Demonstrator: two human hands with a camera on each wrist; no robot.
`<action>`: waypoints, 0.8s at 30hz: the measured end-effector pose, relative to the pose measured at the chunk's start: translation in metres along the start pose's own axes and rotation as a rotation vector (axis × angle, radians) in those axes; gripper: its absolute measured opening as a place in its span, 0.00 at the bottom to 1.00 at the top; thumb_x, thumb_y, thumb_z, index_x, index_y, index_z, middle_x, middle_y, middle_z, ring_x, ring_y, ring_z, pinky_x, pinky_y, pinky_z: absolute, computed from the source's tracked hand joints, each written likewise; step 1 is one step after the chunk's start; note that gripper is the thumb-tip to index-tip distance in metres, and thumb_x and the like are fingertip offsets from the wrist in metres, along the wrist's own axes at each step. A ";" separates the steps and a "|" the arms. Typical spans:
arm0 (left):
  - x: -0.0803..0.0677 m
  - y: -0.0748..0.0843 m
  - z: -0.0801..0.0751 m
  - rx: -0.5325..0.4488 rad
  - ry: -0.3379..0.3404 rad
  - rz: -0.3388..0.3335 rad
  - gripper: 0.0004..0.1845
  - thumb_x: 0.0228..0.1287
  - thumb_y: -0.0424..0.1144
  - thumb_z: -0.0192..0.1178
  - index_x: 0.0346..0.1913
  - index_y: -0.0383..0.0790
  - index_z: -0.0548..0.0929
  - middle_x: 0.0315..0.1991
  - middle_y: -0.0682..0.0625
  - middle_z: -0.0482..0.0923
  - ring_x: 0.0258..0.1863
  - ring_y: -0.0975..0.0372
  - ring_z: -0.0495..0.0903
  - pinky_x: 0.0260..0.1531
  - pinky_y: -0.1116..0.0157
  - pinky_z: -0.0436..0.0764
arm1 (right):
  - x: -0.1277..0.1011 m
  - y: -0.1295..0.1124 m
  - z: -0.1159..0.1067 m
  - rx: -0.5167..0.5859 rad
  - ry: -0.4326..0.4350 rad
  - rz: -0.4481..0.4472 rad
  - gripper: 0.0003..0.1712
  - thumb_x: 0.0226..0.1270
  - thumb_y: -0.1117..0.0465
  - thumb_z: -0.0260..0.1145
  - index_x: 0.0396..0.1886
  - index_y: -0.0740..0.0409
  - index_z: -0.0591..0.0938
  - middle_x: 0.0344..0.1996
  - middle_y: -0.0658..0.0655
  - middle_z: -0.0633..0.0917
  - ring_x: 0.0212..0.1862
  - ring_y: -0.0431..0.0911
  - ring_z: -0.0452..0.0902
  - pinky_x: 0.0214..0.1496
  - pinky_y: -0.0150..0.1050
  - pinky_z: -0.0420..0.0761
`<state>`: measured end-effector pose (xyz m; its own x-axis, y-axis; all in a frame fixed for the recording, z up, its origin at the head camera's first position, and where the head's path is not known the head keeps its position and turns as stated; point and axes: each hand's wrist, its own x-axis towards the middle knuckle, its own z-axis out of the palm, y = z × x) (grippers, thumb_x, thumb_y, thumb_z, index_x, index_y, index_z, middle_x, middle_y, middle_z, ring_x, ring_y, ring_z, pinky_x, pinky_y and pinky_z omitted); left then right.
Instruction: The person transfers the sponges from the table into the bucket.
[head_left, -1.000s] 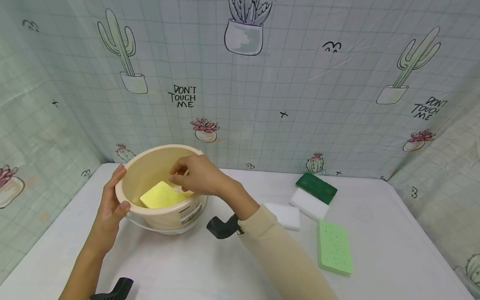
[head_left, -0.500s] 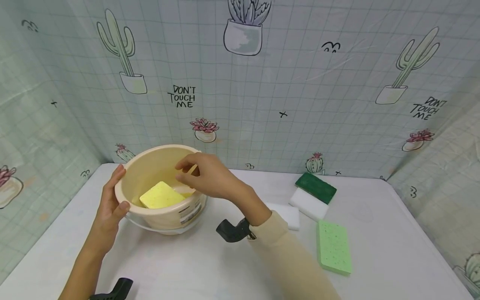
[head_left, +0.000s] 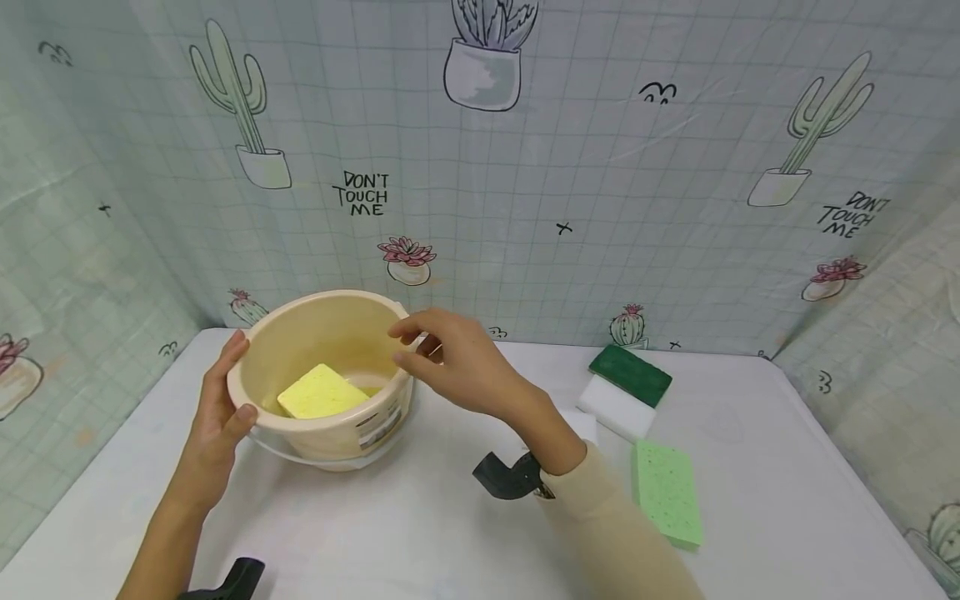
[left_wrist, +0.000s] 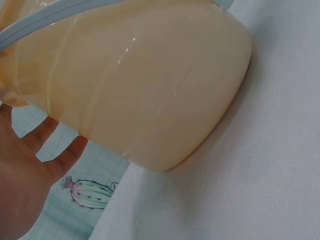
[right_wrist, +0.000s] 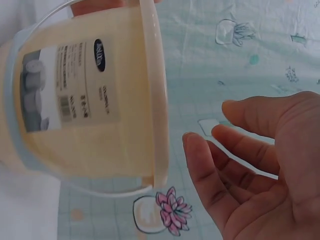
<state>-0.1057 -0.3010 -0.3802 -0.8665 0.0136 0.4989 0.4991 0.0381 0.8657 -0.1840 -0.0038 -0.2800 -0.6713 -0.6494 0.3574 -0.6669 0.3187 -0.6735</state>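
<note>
1 hand [head_left: 217, 410], the left, grips the beige bucket [head_left: 322, 439].

Smooth cream plastic gives the bucket [left_wrist: 145, 85] a soft gloss that catches small highlights on its ribbed wall, set off by a pale plastic handle [left_wrist: 60, 15] and a printed label [right_wrist: 70, 85] with a flat, smooth face. The yellow sponge [head_left: 321, 392] and pitted light green sponge [head_left: 666, 492] look matt and porous, the dark green scouring pad [head_left: 632, 375] rough and fibrous. Matt woven cloth covers the table [left_wrist: 260, 160], before a lightly creased, printed fabric backdrop [head_left: 510, 192].
</note>
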 end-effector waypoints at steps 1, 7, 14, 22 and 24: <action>0.000 0.000 0.000 0.005 0.002 -0.001 0.34 0.70 0.34 0.50 0.75 0.44 0.50 0.76 0.51 0.34 0.74 0.56 0.40 0.60 0.77 0.61 | -0.002 0.002 -0.002 -0.001 0.011 -0.011 0.14 0.66 0.62 0.64 0.51 0.57 0.81 0.45 0.51 0.82 0.38 0.37 0.77 0.42 0.29 0.77; 0.001 -0.001 -0.001 0.019 0.008 -0.015 0.34 0.70 0.34 0.49 0.75 0.44 0.50 0.76 0.52 0.34 0.74 0.56 0.41 0.59 0.76 0.62 | -0.020 0.019 -0.011 -0.029 0.074 -0.030 0.14 0.65 0.61 0.65 0.50 0.56 0.81 0.45 0.47 0.81 0.39 0.35 0.77 0.42 0.30 0.78; 0.002 -0.002 0.000 0.027 -0.003 -0.005 0.34 0.70 0.33 0.49 0.75 0.44 0.49 0.76 0.50 0.33 0.74 0.55 0.41 0.59 0.77 0.62 | -0.044 0.042 -0.024 -0.089 0.109 0.013 0.14 0.65 0.60 0.66 0.51 0.53 0.81 0.44 0.45 0.81 0.39 0.35 0.78 0.43 0.31 0.79; 0.000 0.000 0.001 0.053 0.013 -0.022 0.35 0.69 0.34 0.49 0.75 0.46 0.50 0.76 0.51 0.34 0.74 0.55 0.42 0.58 0.78 0.62 | -0.072 0.062 -0.037 -0.135 0.117 0.067 0.14 0.65 0.60 0.66 0.51 0.54 0.81 0.44 0.46 0.80 0.39 0.37 0.78 0.42 0.32 0.79; -0.001 0.000 0.001 0.055 0.016 -0.026 0.35 0.69 0.34 0.49 0.75 0.46 0.50 0.76 0.51 0.34 0.74 0.55 0.41 0.58 0.78 0.62 | -0.079 0.067 -0.039 -0.131 0.120 0.069 0.14 0.65 0.60 0.66 0.51 0.54 0.80 0.44 0.46 0.80 0.38 0.37 0.78 0.42 0.32 0.79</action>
<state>-0.1049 -0.2996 -0.3805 -0.8787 -0.0038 0.4773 0.4749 0.0932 0.8751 -0.1885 0.0955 -0.3282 -0.7453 -0.5383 0.3934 -0.6493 0.4518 -0.6118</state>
